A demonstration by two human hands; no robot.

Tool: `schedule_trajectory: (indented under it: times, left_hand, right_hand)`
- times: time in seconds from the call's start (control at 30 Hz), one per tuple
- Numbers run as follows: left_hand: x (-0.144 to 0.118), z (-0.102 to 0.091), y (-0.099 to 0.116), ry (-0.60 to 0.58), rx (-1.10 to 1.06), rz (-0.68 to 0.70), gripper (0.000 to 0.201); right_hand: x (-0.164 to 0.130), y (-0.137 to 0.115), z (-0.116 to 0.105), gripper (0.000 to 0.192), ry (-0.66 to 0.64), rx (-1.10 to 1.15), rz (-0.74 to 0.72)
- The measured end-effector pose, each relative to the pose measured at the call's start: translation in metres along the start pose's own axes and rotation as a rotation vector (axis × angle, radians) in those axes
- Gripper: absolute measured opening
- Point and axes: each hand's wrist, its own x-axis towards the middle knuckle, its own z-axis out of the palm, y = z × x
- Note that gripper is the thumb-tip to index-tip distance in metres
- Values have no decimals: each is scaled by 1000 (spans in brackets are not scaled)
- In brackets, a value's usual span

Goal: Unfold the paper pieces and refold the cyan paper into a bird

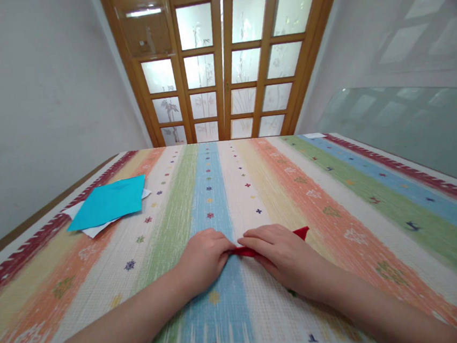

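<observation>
Red paper (245, 252) is right of and nearer than the blue paper (112, 203) on the cloth-covered counter (175, 209). Left grip (206, 257) pinches its left end, right grip (280, 250) grasps its middle. White paper (95, 230) pokes out under the blue paper.

This looks like a room in a home: a striped tablecloth (294, 186) dotted with flower-like motifs and, beyond the tablecloth, wood-framed doors (219, 70) with bamboo-patterned glass panes (200, 71).
</observation>
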Motion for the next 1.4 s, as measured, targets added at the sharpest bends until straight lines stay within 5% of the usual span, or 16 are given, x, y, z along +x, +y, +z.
schedule_trajectory:
  times: [0.37,0.73,1.13,1.3,1.4]
  left_hand:
    - [-2,-5,11,-135,375,130,13]
    - [-10,-10,28,-174,610,-11,20]
    - [-10,-25,25,-152,590,-107,24]
    - [-7,-12,23,-102,386,138,17]
    - [-7,0,24,-98,319,173,27]
  right_hand:
    - [7,-11,-3,32,-170,-23,5]
    - [5,-26,-9,35,-171,5,60]
    - [-8,-15,7,45,-174,77,112]
    - [-3,-22,6,48,-183,100,116]
    - [-6,-22,4,51,-223,127,136]
